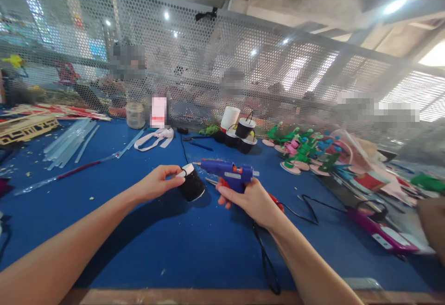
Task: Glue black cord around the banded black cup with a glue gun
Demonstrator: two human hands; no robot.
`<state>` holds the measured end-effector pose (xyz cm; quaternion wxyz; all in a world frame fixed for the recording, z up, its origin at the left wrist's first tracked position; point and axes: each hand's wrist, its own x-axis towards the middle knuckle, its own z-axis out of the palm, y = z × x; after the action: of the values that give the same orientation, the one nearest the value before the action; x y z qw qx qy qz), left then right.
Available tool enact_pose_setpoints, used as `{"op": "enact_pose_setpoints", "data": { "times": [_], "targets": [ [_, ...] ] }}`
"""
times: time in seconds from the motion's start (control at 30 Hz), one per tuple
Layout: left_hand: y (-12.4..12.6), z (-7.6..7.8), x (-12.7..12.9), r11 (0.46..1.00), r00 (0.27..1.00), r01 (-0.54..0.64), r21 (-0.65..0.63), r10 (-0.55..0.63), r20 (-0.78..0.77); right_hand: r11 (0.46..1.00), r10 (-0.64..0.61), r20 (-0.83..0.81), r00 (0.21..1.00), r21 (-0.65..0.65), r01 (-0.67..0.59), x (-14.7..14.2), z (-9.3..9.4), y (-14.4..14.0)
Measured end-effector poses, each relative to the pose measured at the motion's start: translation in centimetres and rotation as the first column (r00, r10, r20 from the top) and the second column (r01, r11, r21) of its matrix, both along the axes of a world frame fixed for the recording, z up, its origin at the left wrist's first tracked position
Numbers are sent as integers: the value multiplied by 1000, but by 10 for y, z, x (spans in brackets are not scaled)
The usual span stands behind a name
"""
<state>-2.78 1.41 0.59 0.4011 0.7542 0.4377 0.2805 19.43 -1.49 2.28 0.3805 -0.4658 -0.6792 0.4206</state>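
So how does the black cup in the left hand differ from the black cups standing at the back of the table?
The black cup in the left hand is tilted and has no handle that I can see; the back cups stand upright, and thin wire handles rise over them. The held cup is alone beside the blue glue gun in the right hand; the back cups are grouped. All are black with white rims.
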Motion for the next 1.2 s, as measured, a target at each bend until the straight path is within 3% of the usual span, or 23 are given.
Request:
{"op": "enact_pose_setpoints", "data": {
  "times": [0.27,0.4,1.2],
  "targets": [
    [0,-2,0,1000,999,20,-7,-20,39,997,-77,230,970,-6,81,-5,-8,-9],
    [1,-3,0,1000,999,19,-6,-18,39,994,-110,249,962,44,102,-9,-10,-10],
    [1,-4,1,999,1000,18,46,-17,-23,992,-126,313,941,11,129,-14,-4,-19]
  ]
}}
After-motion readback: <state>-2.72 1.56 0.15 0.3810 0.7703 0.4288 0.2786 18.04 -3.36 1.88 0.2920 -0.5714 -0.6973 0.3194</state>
